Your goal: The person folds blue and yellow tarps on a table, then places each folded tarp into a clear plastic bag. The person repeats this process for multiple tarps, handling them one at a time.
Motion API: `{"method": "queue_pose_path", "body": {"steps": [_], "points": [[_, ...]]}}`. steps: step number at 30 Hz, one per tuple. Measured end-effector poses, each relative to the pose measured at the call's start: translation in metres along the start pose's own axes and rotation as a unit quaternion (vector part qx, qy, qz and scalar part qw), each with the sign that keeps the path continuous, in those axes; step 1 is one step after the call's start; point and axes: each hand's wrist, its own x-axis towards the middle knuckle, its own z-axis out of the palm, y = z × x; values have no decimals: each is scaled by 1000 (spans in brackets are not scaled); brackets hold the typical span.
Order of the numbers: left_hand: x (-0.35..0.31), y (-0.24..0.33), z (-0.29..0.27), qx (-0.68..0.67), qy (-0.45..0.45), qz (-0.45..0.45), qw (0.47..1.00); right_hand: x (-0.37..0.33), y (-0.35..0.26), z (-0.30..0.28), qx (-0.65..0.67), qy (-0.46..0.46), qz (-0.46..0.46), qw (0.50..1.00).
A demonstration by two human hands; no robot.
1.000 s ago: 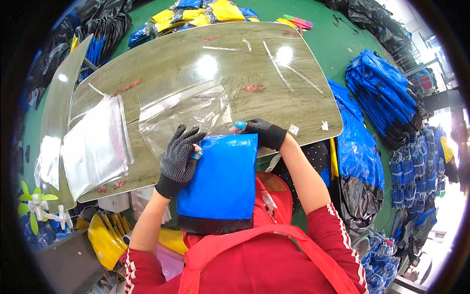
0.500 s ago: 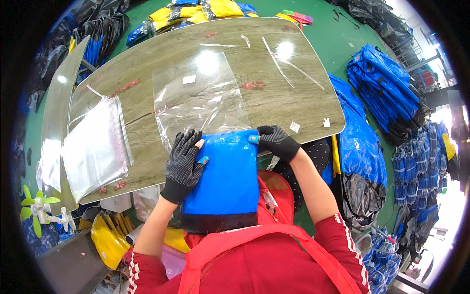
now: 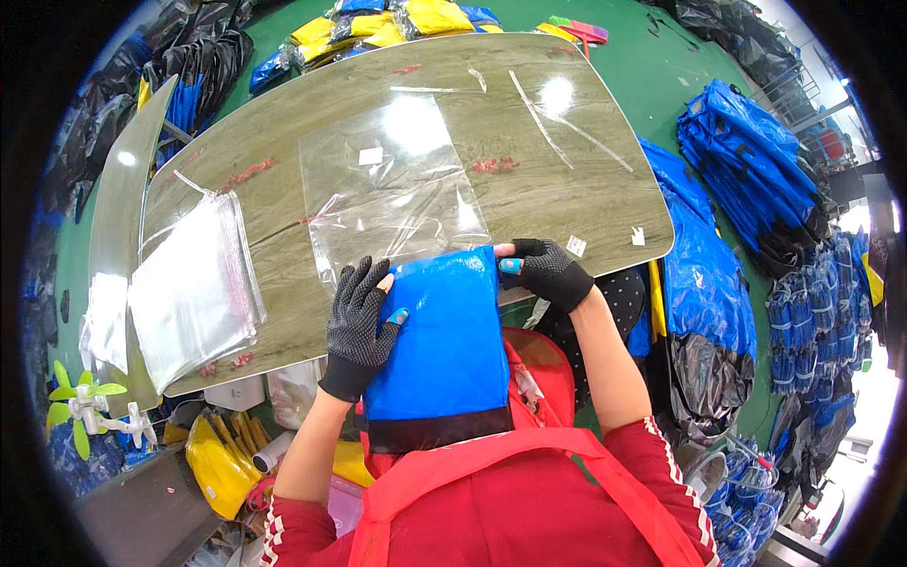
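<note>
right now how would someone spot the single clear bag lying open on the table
On the wood-grain table, look at its middle, just beyond the blue folded item. The single clear bag lies flat and alone there with a small white label, unlike the thick stack of clear bags at the table's left edge.

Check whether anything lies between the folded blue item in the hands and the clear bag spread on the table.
Nothing visible does. The folded blue item, held by the left hand and right hand, has its top edge right at the clear bag; the bag's near edge is bare.
</note>
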Motion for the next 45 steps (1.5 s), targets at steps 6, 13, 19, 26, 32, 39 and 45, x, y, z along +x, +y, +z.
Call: {"method": "queue_pose_path", "body": {"steps": [6,13,19,26,32,39,45], "points": [[2,3,0,4,-22,-8,1000,-11,7,6,-121,149,-87,978],[2,5,-4,18,-32,-25,999,-9,7,21,-243,139,-54,958],[2,4,-2,25,-5,-5,1000,-7,20,28,-477,240,-270,801],[-11,1,0,-5,23,-91,996,-60,44,42,-596,225,-242,732],[2,-48,7,-167,113,-307,930,-46,31,9,-278,160,-103,942],[-24,-41,-5,-475,-89,-390,784,-20,43,40,-189,107,-38,975],[-66,21,-15,-392,-144,-399,817,-91,82,68,15,159,30,987]]}}
